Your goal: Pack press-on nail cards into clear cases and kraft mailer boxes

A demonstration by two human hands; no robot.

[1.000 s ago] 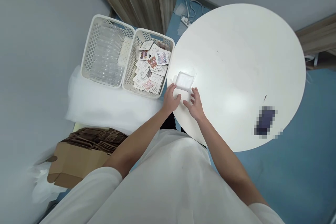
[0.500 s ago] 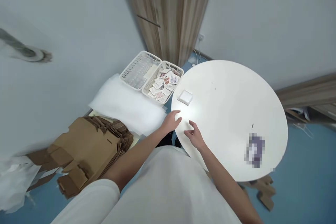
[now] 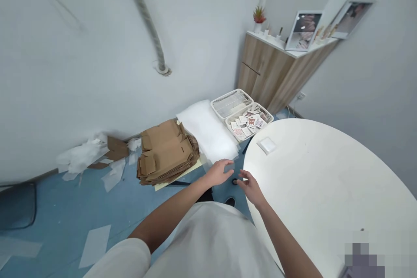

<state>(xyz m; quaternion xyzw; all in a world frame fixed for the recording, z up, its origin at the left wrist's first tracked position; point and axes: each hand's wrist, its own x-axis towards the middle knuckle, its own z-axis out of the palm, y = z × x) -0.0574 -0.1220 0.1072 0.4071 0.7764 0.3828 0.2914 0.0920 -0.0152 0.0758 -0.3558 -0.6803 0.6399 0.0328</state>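
Observation:
My left hand (image 3: 219, 173) is held out with its fingers apart and nothing in it, near the front corner of a stack of white foam sheets (image 3: 208, 132). My right hand (image 3: 250, 186) is open too, at the left edge of the round white table (image 3: 325, 178), also holding nothing. A small white square packet (image 3: 266, 145) lies on the table beyond my right hand. Left of the foam sheets is a pile of flat brown cardboard boxes (image 3: 167, 150). Behind them stand two white baskets, one (image 3: 228, 117) with clear plastic pieces, the other (image 3: 271, 118) with printed cards.
A wood-grain cabinet (image 3: 276, 74) fills the corner, with picture frames and a small plant (image 3: 259, 17) on top. Crumpled white wrapping (image 3: 84, 156) and loose sheets (image 3: 95, 245) lie on the blue floor. A blurred-out item (image 3: 363, 260) is on the table at lower right.
My view has turned left, so the table and cabinet sit farther right and more floor shows. Both hands stay open and have come off the table top toward its left edge.

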